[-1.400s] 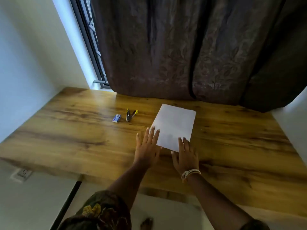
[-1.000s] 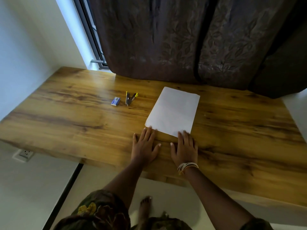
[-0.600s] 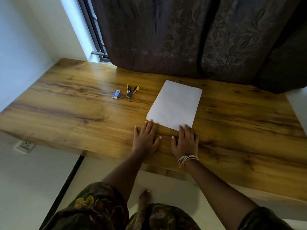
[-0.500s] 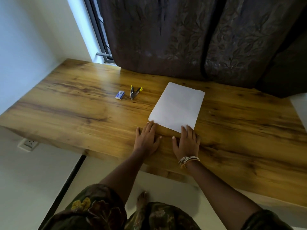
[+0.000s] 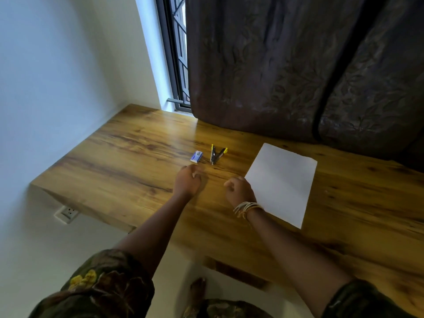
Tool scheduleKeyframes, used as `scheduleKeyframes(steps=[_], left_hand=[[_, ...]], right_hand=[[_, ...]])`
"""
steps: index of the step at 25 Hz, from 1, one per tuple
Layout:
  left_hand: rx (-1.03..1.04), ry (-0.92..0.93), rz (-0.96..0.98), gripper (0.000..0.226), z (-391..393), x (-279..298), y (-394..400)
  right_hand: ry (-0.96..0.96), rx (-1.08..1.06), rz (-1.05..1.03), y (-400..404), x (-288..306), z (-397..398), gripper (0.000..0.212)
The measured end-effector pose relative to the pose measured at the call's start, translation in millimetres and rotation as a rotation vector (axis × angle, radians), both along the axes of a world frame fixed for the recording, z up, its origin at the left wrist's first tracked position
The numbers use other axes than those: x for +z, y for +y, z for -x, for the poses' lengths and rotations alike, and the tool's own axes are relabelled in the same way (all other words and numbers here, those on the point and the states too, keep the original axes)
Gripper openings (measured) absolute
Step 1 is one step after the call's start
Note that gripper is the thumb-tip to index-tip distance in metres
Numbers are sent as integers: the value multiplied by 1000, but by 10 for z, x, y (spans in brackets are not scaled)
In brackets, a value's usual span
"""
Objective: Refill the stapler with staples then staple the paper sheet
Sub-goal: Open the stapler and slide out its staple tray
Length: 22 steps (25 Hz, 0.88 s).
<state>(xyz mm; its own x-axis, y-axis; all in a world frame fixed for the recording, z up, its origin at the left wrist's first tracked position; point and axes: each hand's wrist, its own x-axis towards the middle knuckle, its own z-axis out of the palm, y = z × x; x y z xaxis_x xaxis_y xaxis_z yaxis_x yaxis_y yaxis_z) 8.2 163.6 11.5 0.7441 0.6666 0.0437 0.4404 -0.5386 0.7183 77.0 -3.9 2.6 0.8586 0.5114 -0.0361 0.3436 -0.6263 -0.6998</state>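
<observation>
A small black and yellow stapler (image 5: 216, 154) lies swung open in a V on the wooden table (image 5: 128, 161). Just left of it sits a small blue and white staple box (image 5: 196, 156). A white paper sheet (image 5: 283, 182) lies flat to the right. My left hand (image 5: 188, 181) hovers a little in front of the staple box, fingers loosely curled, holding nothing. My right hand (image 5: 239, 190), with bracelets at the wrist, is beside the sheet's near left corner, fingers also curled and empty.
A dark patterned curtain (image 5: 286, 65) hangs along the table's far edge, with a barred window (image 5: 179, 60) at its left. A white wall borders the table on the left, and a wall socket (image 5: 67, 213) sits below the table edge.
Both hands have lifted off the table near the sheet and moved left and forward toward the stapler and staple box, fingers curling in. The view has swung to the left.
</observation>
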Motion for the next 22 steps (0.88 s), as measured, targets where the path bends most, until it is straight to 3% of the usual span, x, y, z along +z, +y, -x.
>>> scheduleKeyframes(steps=[5, 9, 13, 18, 22], left_hand=[[6, 26, 17, 35, -210, -49, 533], [-29, 63, -124, 43, -376, -202, 902], [-85, 195, -391, 46, -468, -510, 1047], [-102, 190, -473, 56, -466, -753, 1097], [-97, 189, -467, 55, -492, -773, 1112]], right_hand=[[265, -186, -16, 637, -55, -226, 41], [5, -221, 196, 917, -177, -375, 61], [-184, -163, 219, 1139, -227, -592, 74], [-424, -100, 439, 1237, -320, -670, 57], [-483, -118, 397, 1177, -336, -642, 30]])
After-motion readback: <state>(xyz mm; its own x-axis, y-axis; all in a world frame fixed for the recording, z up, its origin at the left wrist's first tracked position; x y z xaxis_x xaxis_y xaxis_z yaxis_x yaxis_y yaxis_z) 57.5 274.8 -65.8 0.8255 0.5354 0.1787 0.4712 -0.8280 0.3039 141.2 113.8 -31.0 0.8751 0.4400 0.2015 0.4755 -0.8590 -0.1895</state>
